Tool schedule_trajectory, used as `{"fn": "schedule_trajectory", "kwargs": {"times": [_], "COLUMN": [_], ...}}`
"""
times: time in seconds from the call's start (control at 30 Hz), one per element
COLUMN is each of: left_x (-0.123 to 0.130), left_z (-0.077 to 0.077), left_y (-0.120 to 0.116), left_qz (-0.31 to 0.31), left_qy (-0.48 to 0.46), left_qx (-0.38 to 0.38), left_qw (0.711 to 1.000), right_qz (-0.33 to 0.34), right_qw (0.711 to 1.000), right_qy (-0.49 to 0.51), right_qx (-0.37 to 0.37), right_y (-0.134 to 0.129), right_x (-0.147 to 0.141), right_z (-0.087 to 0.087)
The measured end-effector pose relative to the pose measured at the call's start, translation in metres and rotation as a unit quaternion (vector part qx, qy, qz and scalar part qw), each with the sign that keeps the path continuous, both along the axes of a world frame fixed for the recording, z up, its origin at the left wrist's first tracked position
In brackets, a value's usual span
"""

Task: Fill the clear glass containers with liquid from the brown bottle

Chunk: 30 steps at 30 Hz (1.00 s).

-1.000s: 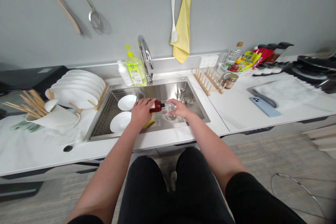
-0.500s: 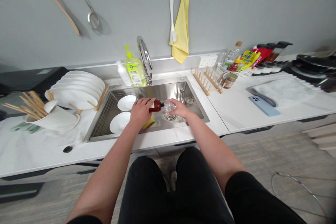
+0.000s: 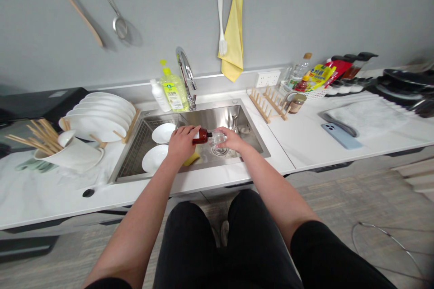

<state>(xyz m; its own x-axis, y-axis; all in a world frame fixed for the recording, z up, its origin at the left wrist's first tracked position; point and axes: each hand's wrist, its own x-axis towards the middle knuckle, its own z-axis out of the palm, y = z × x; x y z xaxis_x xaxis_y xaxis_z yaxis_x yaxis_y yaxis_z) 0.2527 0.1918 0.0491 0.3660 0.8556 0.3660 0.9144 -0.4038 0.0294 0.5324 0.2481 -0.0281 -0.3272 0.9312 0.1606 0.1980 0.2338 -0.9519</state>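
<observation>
White counter [image 3: 217,176], inset sink [image 3: 217,115]. Over the sink, left hand [image 3: 182,144] has fingers wrapped round a brown bottle [image 3: 202,136], tipped sideways, neck at a clear container [image 3: 219,135] in curled fingers of right hand [image 3: 233,139]. Behind: faucet [image 3: 192,102].

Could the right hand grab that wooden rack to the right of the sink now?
Probably not without letting go first: the right hand already holds a clear container. The way to the wooden rack looks mostly free, though, across the sink's right rim.
</observation>
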Motion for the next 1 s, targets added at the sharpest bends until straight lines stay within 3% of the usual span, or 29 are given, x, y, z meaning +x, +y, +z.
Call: {"fn": "schedule_trajectory", "kwargs": {"times": [1.0], "left_x": [0.0022], "left_z": [0.0091], "left_y": [0.0004], "left_qz": [-0.009], "left_qy": [0.027], "left_qx": [0.013], "left_qw": [0.999], "right_qz": [-0.014], "right_qw": [1.0], "right_qy": [0.008], "right_qx": [0.003], "right_y": [-0.0006], "right_x": [-0.0001], "right_z": [0.0006]}}
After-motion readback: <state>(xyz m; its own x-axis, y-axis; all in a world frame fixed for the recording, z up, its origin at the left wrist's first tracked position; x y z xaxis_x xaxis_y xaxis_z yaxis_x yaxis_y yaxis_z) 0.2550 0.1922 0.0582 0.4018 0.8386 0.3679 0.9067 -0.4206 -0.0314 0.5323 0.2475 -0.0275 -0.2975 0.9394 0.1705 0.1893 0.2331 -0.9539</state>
